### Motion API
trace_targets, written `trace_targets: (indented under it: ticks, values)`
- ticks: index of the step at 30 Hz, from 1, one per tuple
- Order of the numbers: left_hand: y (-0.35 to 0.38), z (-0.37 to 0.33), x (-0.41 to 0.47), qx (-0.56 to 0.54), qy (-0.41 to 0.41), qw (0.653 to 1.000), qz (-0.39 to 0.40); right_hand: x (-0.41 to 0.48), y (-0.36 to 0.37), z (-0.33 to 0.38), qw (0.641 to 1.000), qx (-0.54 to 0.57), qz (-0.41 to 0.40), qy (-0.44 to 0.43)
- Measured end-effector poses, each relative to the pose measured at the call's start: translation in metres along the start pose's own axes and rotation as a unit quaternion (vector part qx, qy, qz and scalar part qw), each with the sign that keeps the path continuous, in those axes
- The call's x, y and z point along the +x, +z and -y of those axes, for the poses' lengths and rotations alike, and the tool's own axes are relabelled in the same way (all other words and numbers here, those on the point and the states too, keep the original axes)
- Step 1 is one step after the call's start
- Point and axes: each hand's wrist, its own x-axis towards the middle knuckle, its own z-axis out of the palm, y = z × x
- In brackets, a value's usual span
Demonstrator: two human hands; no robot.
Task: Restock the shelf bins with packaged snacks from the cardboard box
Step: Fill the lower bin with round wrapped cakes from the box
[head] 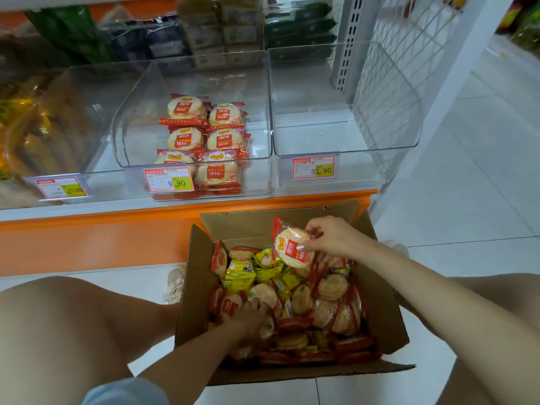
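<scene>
At 6 o'clock in the view, on the floor below the orange shelf edge, the cardboard box (196, 287) stands open, heaped with red rice-cracker packets (331, 287) and, toward its 11 o'clock side, yellow packets (241, 276). The right hand (331, 238) is raised above the heap at the box's 1 o'clock corner; its fingers (311, 230) and thumb pinch one cracker packet (289, 249), which is lifted clear of the others. The left hand (248, 317) reaches into the heap at the box's 8 o'clock side; its fingers lie over a round packet, but whether they grip it cannot be determined. At 12 o'clock, the middle bin (137, 118) holds two short rows of matching packets (204, 138), stacked against its right half; its left half is bare. The right bin (321, 118), at 1 o'clock, shows no stock. Judged from this, restocking is at an early stage: most of the stock is in the box and both bins have ample room. The left bin (73, 121), at 10 o'clock, is blurred and its contents are unclear. The price-tag text is mostly illegible, and the box's depth is hidden.
</scene>
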Motion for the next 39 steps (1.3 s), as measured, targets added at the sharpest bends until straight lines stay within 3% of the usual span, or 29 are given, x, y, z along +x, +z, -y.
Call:
trace_targets:
  ticks: [5, 8, 12, 14, 17, 25, 30, 34, 39]
  values:
    - [-0.028, 0.007, -0.008, -0.154, -0.028, 0.986, -0.056, 0.003, -0.003, 0.001, 1.000, 0.010, -0.016, 0.004]
    - [-0.049, 0.014, -0.013, -0.292, -0.060, 0.949, -0.103, 0.003, -0.004, -0.002, 0.999, 0.018, -0.027, 0.018]
    - [-0.085, 0.017, -0.037, -0.565, -0.038, 0.814, -0.132, 0.004, -0.007, -0.007, 0.998, 0.019, -0.059, 0.031]
    - [-0.096, 0.020, -0.045, -0.630, -0.022, 0.765, -0.134, 0.003, -0.008, -0.008, 0.997, 0.018, -0.066, 0.036]
    - [-0.104, 0.022, -0.052, -0.668, 0.010, 0.729, -0.147, 0.003, -0.010, -0.010, 0.996, 0.022, -0.082, 0.034]
    - [-0.120, 0.014, -0.060, -0.713, 0.033, 0.680, -0.170, 0.001, -0.013, -0.010, 0.972, 0.204, -0.085, 0.077]
    - [-0.126, 0.010, -0.065, -0.741, 0.028, 0.648, -0.173, 0.000, -0.016, -0.011, 0.961, 0.232, -0.106, 0.102]
    - [-0.130, 0.004, -0.069, -0.756, 0.047, 0.631, -0.165, -0.005, -0.014, -0.005, 0.945, 0.317, -0.004, 0.081]
    - [-0.134, -0.006, -0.073, -0.752, 0.100, 0.633, -0.153, -0.006, -0.010, 0.002, 0.960, 0.274, 0.015, 0.056]
